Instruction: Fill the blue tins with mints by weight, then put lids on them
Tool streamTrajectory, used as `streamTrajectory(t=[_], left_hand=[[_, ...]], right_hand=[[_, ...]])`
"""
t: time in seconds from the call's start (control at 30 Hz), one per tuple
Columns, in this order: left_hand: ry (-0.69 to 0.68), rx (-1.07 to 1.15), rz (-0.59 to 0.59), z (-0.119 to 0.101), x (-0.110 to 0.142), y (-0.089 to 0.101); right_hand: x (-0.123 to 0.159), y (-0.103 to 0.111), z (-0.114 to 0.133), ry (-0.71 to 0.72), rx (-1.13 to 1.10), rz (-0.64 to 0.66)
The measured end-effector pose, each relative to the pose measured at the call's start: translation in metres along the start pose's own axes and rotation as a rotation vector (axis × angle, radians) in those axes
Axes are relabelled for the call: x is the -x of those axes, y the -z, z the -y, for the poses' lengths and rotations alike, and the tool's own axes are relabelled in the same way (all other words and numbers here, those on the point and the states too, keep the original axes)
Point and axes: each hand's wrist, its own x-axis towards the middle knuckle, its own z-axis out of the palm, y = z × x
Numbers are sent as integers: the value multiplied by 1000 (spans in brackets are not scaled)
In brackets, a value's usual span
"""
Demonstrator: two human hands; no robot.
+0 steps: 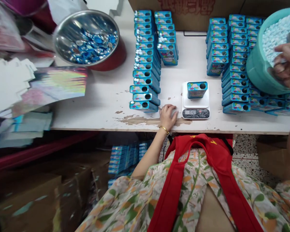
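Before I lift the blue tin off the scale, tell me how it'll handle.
The blue tin looks stiff: its edges are straight, so it should keep its shape when gripped. Standing upright on a narrow base on the scale, it may tip if nudged. The dark round opening looks uncovered, so tilting could spill any contents.

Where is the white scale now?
In the head view, the scale stands right of centre near the front of the table, just right of the left hand, with one blue tin on it.

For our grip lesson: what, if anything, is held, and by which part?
Cannot tell: the left hand rests on the table; the right hand is at the teal bucket.
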Motion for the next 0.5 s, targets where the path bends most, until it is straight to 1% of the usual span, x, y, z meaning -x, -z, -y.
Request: streamTrajectory(t=[0.03,0.07,0.1,0.13,0.2,0.27,0.3,0.37,0.43,0.5], left_hand=[[4,-15,6,0,-1,-1],[4,-28,10,-1,-1,-2],[2,-36,13,0,-2,-2],[-2,-41,13,0,-2,-3],[-8,-43,8,1,-2,-3],[-8,-41,5,3,-2,-3],[-7,-39,5,4,-1,-4],[1,-34,10,4,0,-4],[0,-8,-1,3,0,-3],[-33,53,-38,-4,-5,1]], right_hand=[[11,-23,20,-73,-102,71],[20,-46,37,-101,-123,140],[26,-68,49,-93,-95,211],[29,-89,56,-110,-48,311],[30,-123,56,-38,13,430],[25,-147,44,61,40,508],[22,-155,36,99,46,528],[17,-160,26,133,44,520],[18,-155,23,117,24,466],[28,-142,26,78,-42,408]])
